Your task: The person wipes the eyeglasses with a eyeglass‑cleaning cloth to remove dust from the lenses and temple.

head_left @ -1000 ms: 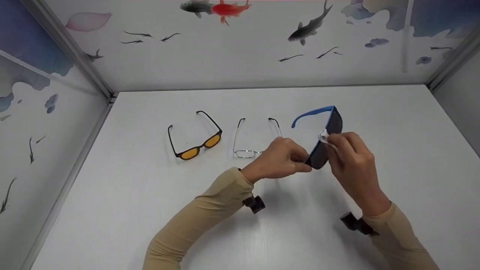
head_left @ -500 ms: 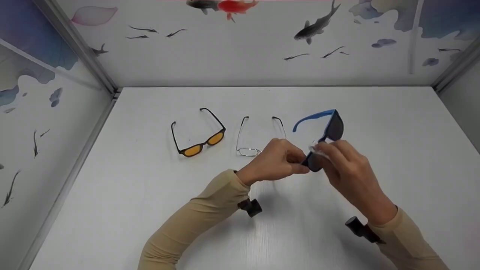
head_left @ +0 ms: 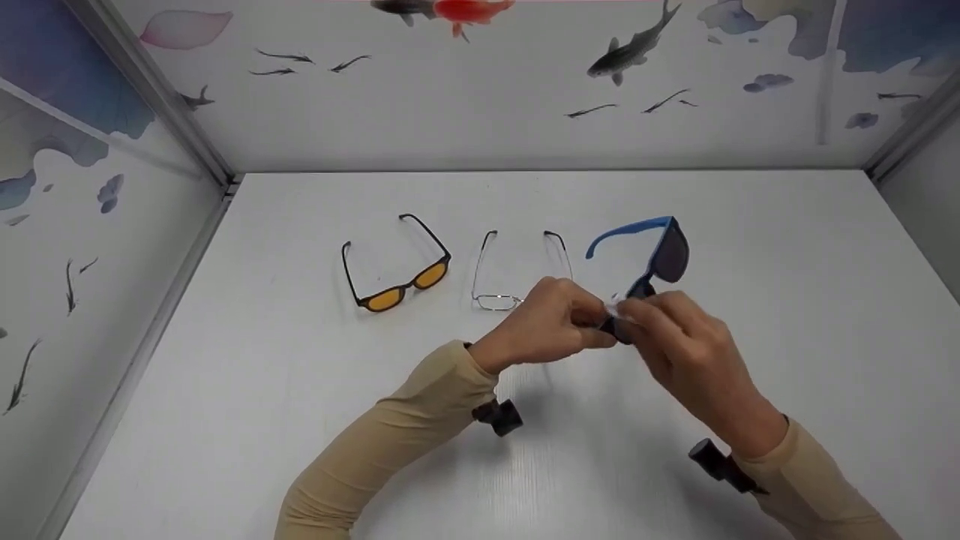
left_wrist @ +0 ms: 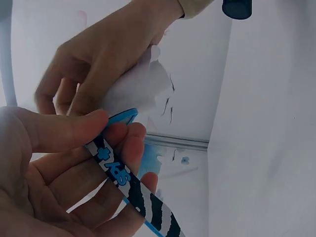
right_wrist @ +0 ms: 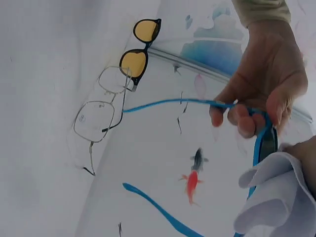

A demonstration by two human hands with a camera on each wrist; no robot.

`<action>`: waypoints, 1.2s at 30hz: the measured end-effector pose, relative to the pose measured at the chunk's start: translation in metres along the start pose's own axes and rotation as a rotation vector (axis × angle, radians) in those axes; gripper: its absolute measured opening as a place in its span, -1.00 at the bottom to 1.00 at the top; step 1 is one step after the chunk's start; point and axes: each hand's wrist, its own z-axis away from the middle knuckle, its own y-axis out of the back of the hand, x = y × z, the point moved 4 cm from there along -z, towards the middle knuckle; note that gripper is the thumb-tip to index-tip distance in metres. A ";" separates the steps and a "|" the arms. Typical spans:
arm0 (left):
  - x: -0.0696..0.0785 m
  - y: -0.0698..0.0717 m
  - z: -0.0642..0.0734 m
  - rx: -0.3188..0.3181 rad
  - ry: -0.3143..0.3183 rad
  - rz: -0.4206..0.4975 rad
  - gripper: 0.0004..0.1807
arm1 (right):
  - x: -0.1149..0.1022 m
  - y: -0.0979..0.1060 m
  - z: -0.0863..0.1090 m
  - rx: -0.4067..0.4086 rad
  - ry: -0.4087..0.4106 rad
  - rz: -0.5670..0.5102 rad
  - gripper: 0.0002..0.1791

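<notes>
My left hand pinches a pair of blue-framed sunglasses by one front corner, thumb against the hinge. That side's temple arm, striped black and white outside, runs under the left fingers; the other arm stands unfolded. Between its fingers my right hand grips a white cloth, pressed over the dark lens nearest the left hand. In the left wrist view, the cloth hangs loose behind the frame's corner. The right hand hides most of that lens in the head view, while the far lens shows uncovered.
Metal-rimmed glasses lie on the white table, partly behind the left hand. To their left are black-framed glasses with orange lenses, arms unfolded. Panels painted with fish enclose the back and sides.
The right hand has slid the cloth down and left along the sunglasses, from the bridge to the lens beside the left hand. The left hand keeps its grip.
</notes>
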 end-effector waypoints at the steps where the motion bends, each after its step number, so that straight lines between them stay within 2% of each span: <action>1: 0.000 0.001 0.001 0.006 0.004 0.004 -0.92 | -0.002 -0.002 0.002 -0.015 0.037 -0.025 -0.73; 4: -0.005 0.005 0.005 0.001 0.069 0.023 -0.93 | -0.001 -0.004 0.008 -0.060 0.089 -0.024 -0.69; 8: -0.009 0.002 0.009 -0.062 0.157 0.005 -0.96 | 0.010 -0.001 0.009 -0.058 0.014 0.074 -0.63; 11: -0.010 -0.003 0.008 -0.089 0.162 -0.009 -0.96 | 0.010 -0.003 0.007 -0.047 -0.027 0.081 -0.65; 14: -0.010 -0.003 0.008 -0.062 0.150 -0.012 -0.97 | 0.000 -0.010 0.007 -0.059 0.031 0.044 -0.68; 18: -0.013 0.002 0.012 -0.014 0.181 -0.010 -0.97 | -0.006 -0.016 0.015 -0.087 0.098 0.035 -0.67; 20: -0.015 0.003 0.014 -0.013 0.209 -0.008 -0.98 | -0.002 -0.016 0.019 -0.078 0.062 0.062 -0.65; 22: -0.017 0.001 0.014 -0.035 0.224 -0.042 -0.98 | 0.003 -0.015 0.019 -0.071 0.003 0.077 -0.72; 24: -0.019 -0.003 0.012 -0.058 0.217 -0.090 -0.97 | 0.007 -0.015 0.016 -0.067 -0.046 0.053 -0.91; 25: -0.018 -0.004 0.011 -0.067 0.208 -0.117 -0.97 | 0.008 -0.016 0.014 -0.074 -0.051 0.033 -0.90; 27: -0.019 -0.006 0.009 -0.063 0.195 -0.162 -0.96 | 0.005 -0.017 0.010 -0.115 -0.024 -0.017 -0.69; 29: -0.019 -0.004 0.008 -0.043 0.204 -0.164 -0.95 | 0.000 -0.018 0.006 -0.175 0.025 -0.074 -0.55; 32: -0.019 0.002 0.010 -0.021 0.248 -0.123 -0.96 | -0.003 -0.018 0.007 -0.280 0.065 -0.113 -0.59; 34: -0.020 0.005 0.012 -0.022 0.268 -0.099 -0.96 | 0.001 -0.017 0.009 -0.314 0.044 -0.094 -0.62; 36: -0.020 0.007 0.014 -0.028 0.272 -0.086 -0.97 | 0.009 -0.013 0.010 -0.311 0.000 -0.037 -0.63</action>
